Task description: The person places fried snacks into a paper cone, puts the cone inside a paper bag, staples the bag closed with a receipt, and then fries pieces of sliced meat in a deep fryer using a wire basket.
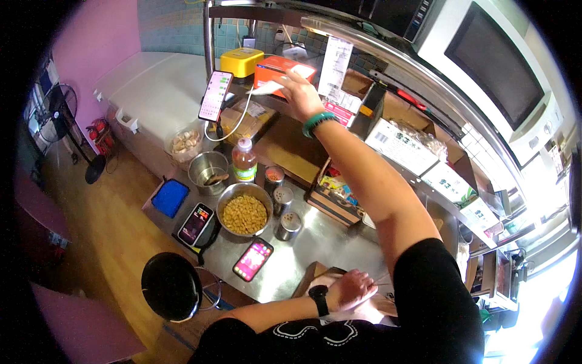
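My right hand (302, 95), a green bead bracelet on its wrist, is raised at the shelf in front of an orange-red box (277, 70). Its fingers close on a thin white sheet (269, 87), blurred, perhaps paper. A long printed paper slip (335, 68) hangs just right of that hand. Low in the view, my left hand (352, 290), with a black watch, is curled over a pale bag or wrapping (366, 311) close to my body; thin sticks or strands show by its fingertips, and its grip is unclear. A cardboard box (307, 280) stands beside it.
The steel counter (313, 248) bears a bowl of yellowish pieces (245, 214), a steel pot (208, 170), a bottle (244, 161), shaker jars (288, 225) and phones (253, 259). Another phone (215, 95) stands upright with a white cable. Cartons (402, 145) line the shelf; a black stool (170, 286) stands left.
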Action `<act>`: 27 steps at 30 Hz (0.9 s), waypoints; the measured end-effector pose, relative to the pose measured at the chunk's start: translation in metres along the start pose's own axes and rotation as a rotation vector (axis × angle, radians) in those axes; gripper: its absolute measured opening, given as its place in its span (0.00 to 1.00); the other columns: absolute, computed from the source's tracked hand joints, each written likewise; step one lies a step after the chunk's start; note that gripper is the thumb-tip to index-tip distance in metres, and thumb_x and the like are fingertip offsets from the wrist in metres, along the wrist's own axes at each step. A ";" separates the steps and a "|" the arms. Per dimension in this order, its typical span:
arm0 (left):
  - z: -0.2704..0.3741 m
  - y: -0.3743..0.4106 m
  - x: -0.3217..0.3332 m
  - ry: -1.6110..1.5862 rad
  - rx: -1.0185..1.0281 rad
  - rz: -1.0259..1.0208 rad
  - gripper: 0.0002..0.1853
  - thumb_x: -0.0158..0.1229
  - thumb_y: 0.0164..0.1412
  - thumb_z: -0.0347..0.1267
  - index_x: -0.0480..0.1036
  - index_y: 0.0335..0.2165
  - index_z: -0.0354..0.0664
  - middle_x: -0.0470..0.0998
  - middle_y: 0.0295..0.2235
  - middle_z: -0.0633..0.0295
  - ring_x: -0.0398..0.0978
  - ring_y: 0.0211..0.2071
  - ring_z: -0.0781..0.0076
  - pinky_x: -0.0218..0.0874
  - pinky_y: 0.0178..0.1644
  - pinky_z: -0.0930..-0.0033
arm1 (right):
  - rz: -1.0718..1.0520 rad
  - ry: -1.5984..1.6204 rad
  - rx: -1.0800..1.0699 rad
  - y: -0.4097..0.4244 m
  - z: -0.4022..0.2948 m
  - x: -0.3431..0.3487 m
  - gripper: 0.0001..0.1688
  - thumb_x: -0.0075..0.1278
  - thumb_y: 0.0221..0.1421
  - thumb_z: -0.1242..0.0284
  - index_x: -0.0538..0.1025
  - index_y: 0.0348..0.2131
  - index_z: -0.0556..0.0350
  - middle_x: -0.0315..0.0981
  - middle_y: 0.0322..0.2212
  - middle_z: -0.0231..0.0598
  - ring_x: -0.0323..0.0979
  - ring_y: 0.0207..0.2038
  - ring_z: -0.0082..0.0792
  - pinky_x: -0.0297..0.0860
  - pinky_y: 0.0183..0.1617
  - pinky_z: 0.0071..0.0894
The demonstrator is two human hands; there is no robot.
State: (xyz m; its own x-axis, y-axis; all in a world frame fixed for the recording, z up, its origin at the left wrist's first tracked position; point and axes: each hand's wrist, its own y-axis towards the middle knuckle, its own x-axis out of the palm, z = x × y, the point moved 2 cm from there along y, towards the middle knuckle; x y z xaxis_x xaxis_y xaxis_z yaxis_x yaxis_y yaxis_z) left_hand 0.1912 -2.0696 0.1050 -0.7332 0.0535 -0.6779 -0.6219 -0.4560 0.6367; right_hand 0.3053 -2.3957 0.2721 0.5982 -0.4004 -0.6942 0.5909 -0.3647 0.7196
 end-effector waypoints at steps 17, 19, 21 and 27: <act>-0.032 -0.010 0.051 -0.127 0.222 0.278 0.08 0.50 0.52 0.33 0.71 0.21 0.44 0.66 0.18 0.65 0.64 0.23 0.70 0.51 0.25 0.70 | -0.346 -0.215 0.690 0.068 0.095 0.101 0.22 0.32 0.56 0.55 0.71 0.42 0.41 0.69 0.42 0.40 0.65 0.48 0.42 0.42 0.57 0.64; -0.033 -0.009 0.051 -0.165 0.204 0.246 0.07 0.50 0.52 0.33 0.71 0.22 0.44 0.66 0.19 0.66 0.64 0.24 0.71 0.51 0.26 0.70 | -0.335 -0.207 0.710 0.070 0.096 0.107 0.22 0.33 0.55 0.54 0.72 0.42 0.40 0.69 0.44 0.39 0.65 0.48 0.41 0.41 0.57 0.64; -0.032 -0.006 0.045 -0.138 0.196 0.271 0.07 0.49 0.53 0.34 0.71 0.23 0.45 0.65 0.20 0.66 0.63 0.24 0.72 0.51 0.27 0.71 | -0.332 -0.213 0.726 0.068 0.102 0.108 0.23 0.33 0.55 0.53 0.73 0.41 0.38 0.68 0.45 0.37 0.65 0.49 0.40 0.40 0.58 0.64; -0.033 -0.012 0.059 -0.076 0.175 0.210 0.08 0.46 0.54 0.35 0.70 0.25 0.46 0.63 0.20 0.68 0.63 0.25 0.73 0.51 0.27 0.71 | -0.268 -0.246 0.686 0.065 0.104 0.113 0.22 0.33 0.55 0.53 0.72 0.42 0.39 0.70 0.43 0.37 0.65 0.48 0.40 0.40 0.58 0.62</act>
State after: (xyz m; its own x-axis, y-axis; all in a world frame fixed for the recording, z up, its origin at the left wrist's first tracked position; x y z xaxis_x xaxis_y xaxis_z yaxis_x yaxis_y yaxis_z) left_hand 0.1643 -2.0906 0.0449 -0.8654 0.0431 -0.4992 -0.4873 -0.3038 0.8187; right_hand 0.3552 -2.5520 0.2427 0.2973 -0.3711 -0.8797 0.1832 -0.8821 0.4340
